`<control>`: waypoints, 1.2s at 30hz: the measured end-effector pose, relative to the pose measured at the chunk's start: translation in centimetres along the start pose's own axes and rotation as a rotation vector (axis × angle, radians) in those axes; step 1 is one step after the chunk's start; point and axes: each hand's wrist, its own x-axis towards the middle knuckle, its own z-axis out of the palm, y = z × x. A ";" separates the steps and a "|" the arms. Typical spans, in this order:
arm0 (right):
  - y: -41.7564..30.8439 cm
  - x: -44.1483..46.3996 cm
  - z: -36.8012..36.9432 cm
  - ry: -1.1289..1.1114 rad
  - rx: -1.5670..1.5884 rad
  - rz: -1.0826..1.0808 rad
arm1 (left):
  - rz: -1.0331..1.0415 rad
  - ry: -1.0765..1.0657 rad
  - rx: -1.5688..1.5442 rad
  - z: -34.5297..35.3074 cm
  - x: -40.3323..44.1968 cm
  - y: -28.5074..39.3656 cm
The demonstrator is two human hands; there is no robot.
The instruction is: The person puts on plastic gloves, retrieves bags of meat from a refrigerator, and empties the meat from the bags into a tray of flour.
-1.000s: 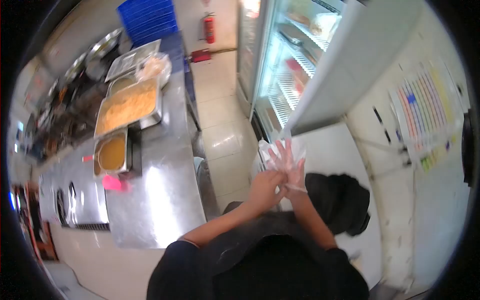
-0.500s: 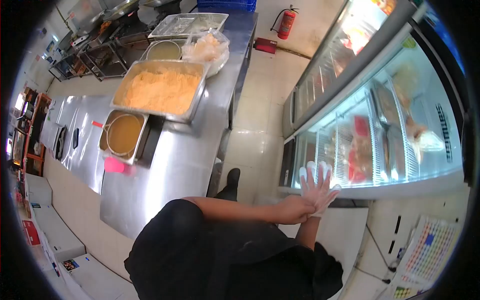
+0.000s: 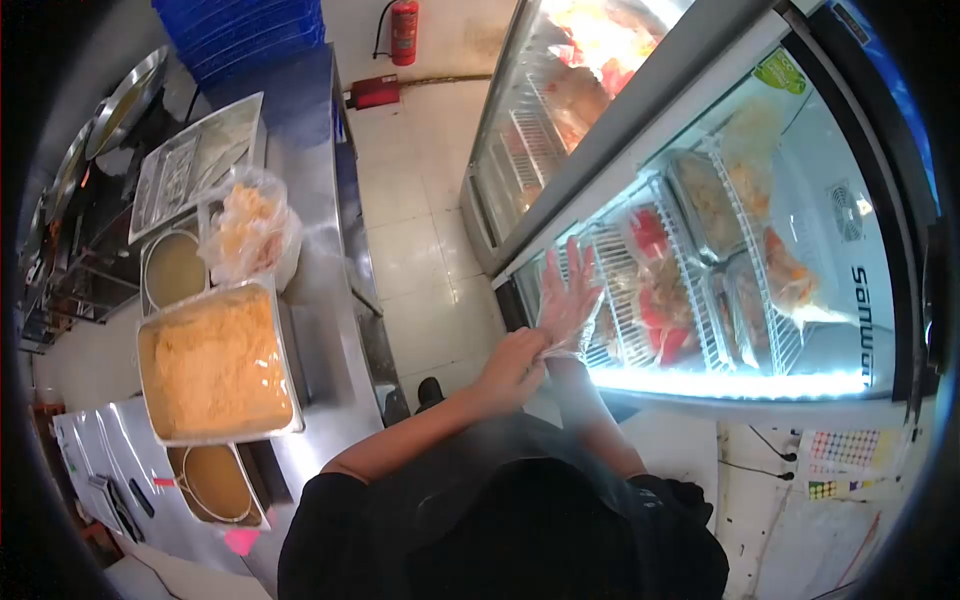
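My right hand (image 3: 570,290) wears a clear plastic glove (image 3: 566,312), its fingers stretched up and apart in front of the lit fridge. Bare, my left hand (image 3: 515,365) pinches the glove's cuff at the right wrist. Behind the gloved fingers, wire shelves (image 3: 612,290) of the glass-fronted fridge hold bagged food with red parts (image 3: 655,285) and a metal tray of food (image 3: 708,205). Glare and blur soften the glove's outline.
On the steel counter (image 3: 335,345) to my left stand a pan of orange powder (image 3: 215,365), a pan of brownish liquid with a strainer (image 3: 215,485), and a bag of pale food (image 3: 250,230). Blue crates (image 3: 240,35) sit behind; a fire extinguisher (image 3: 404,32) hangs on the wall.
My view has turned and come closer to the fridge. Both hands have risen ahead of me, the left still at the glove's cuff, the right still spread.
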 end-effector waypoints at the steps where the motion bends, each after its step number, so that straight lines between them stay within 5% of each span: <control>1: 0.2 1.3 -0.1 -0.035 0.001 -0.090 | 0.023 -0.013 0.020 -0.4 1.2 -0.7; 6: 1.0 8.1 3.1 -0.054 0.121 -0.225 | 0.036 -0.118 0.106 -4.2 8.0 -5.4; 10: 3.8 16.1 4.5 -0.078 -0.031 -0.286 | -0.084 0.068 0.099 -6.7 14.3 -9.9; 17: 6.6 29.8 12.8 -0.481 -0.306 -0.474 | -0.369 0.239 0.075 -14.5 26.3 -16.6; 20: 8.7 35.0 16.2 -0.608 -0.180 -0.404 | -0.286 0.271 -0.055 -16.6 29.9 -19.4; 21: 8.9 36.1 17.4 -0.614 -0.169 -0.378 | -0.218 0.074 0.104 -17.9 29.8 -22.6; 26: 14.0 46.8 20.5 -0.828 -0.243 -0.505 | -0.099 -0.131 0.197 -23.6 33.5 -34.1; 31: 14.9 56.2 24.2 -0.672 -0.288 -0.618 | -0.119 -0.188 0.079 -30.8 44.1 -36.5; 36: 15.8 62.8 26.0 -0.468 -0.704 -0.984 | -0.067 -0.480 -0.015 -34.3 52.2 -40.1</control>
